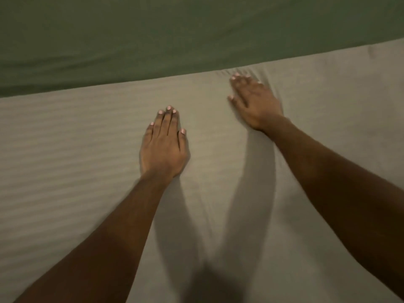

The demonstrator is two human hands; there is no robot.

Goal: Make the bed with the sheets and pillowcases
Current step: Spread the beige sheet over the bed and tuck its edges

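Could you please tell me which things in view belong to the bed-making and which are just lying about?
Part of the job: striped sheet, with left hand and right hand flat on it; green sheet beyond its far edge.
Just lying about: nothing visible in this view.

One view only, head-worn. Faces forward and steeply down, close over a striped sheet (65, 149) that fills the lower frame. Green sheet (153, 36) crosses the top. Left hand (164, 147) and right hand (253, 101) lie mid-frame, arms (113, 226) running back to the lower corners.
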